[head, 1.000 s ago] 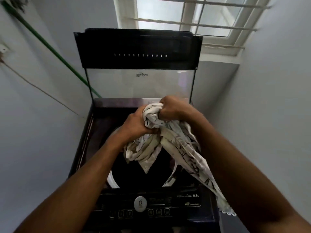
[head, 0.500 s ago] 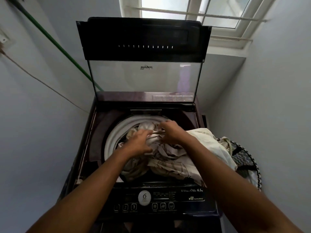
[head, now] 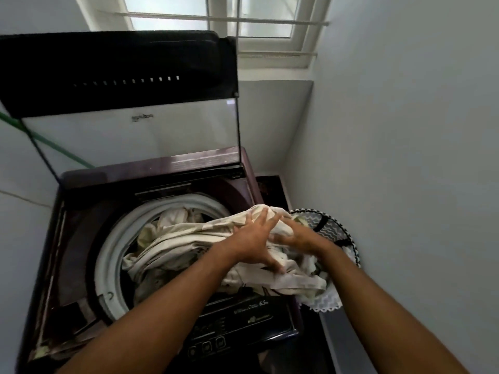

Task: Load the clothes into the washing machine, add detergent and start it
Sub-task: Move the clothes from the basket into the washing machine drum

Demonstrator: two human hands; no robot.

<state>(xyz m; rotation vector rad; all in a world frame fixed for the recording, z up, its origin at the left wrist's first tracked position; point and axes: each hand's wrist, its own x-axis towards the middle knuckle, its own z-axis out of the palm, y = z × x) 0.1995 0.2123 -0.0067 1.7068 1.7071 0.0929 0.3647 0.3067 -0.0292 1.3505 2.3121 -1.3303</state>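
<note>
A dark top-loading washing machine (head: 81, 201) stands below me with its lid (head: 118, 74) raised. Cream patterned cloth (head: 175, 238) fills the white-rimmed drum (head: 108, 255) and drapes over the machine's right edge toward a laundry basket (head: 334, 230). My left hand (head: 256, 238) lies flat on the bunched cloth at that edge, fingers spread. My right hand (head: 299, 236) is just to its right, fingers curled into the same cloth above the basket. The cloth hides the right fingertips.
The control panel (head: 232, 327) with several buttons runs along the machine's front edge under my left forearm. A grey wall closes in on the right. A barred window (head: 243, 22) sits behind the lid. A green pipe (head: 54, 152) crosses the left wall.
Both hands moved from the middle of the drum to the right edge, onto the cloth hanging toward the basket. The view swung right.
</note>
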